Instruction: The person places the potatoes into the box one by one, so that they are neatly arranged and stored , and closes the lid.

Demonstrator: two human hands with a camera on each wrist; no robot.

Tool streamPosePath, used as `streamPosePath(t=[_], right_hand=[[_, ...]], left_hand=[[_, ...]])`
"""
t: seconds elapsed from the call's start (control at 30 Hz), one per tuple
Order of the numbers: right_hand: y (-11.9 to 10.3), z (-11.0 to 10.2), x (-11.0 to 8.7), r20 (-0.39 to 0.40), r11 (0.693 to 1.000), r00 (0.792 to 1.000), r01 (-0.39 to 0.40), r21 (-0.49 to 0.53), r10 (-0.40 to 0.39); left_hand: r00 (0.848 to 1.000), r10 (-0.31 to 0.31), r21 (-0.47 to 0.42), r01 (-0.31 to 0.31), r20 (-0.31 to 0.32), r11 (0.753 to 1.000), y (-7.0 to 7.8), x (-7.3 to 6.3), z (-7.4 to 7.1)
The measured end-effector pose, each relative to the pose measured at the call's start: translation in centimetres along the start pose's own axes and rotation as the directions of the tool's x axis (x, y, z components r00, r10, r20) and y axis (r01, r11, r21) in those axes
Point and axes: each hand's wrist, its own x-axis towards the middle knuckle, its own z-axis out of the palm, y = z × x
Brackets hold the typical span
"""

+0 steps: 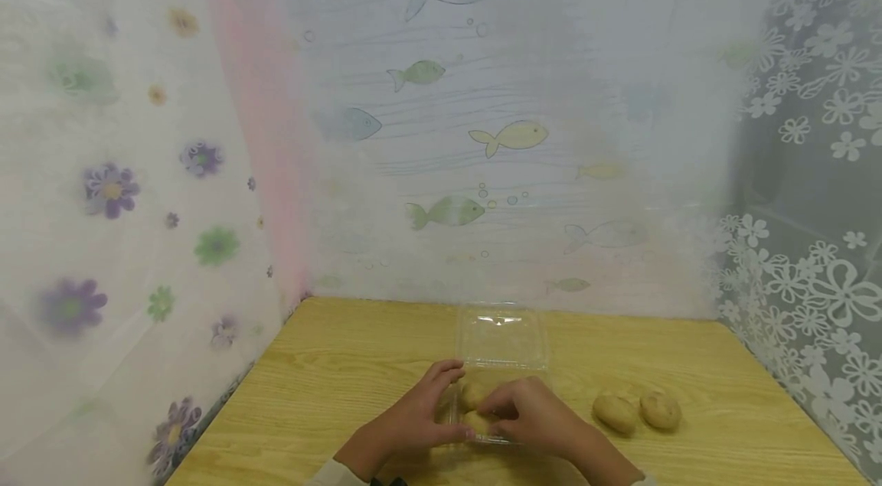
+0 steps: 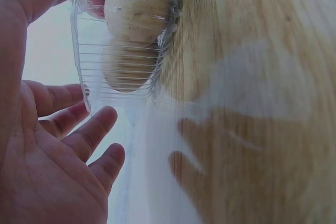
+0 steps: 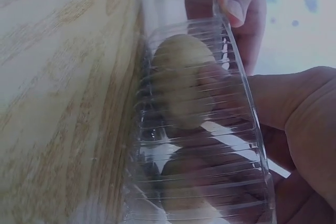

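A clear plastic clamshell box point(image 1: 503, 340) stands on the table, its lid tipped back away from me. Two potatoes show inside, a rear potato point(image 1: 472, 394) and a front potato point(image 1: 475, 422). My left hand point(image 1: 413, 413) holds the box's left side, thumb at the front corner and fingers along the rim; its lower fingers stand free in the left wrist view. Reaching inside from the right, my right hand point(image 1: 540, 413) pinches the front potato, its thumb point(image 3: 220, 80) seen through the ribbed wall. The right hand hides much of the box's right half.
Two more potatoes, a nearer potato point(image 1: 615, 414) and a rounder potato point(image 1: 660, 411), lie on the wooden table point(image 1: 344, 348) right of the box. A fish-print curtain point(image 1: 427, 149) hangs behind the table, with flower-print sheets at both sides.
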Motion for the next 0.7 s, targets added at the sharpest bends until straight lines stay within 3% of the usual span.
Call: streamPosePath(t=[0.27, 0.7], right_hand=[[0.27, 0.53, 0.07, -0.038, 1.0, 0.999, -0.006, -0.004, 0.006], [0.23, 0.41, 0.08, -0.034, 0.999, 0.999, 0.0, -0.032, -0.001]], left_hand=[[1.0, -0.001, 0.01, 0.002, -0.009, 1.0, 0.01, 0.02, 0.03], [1.0, -0.003, 0.023, 0.003, -0.01, 1.0, 0.12, 0.0, -0.04]])
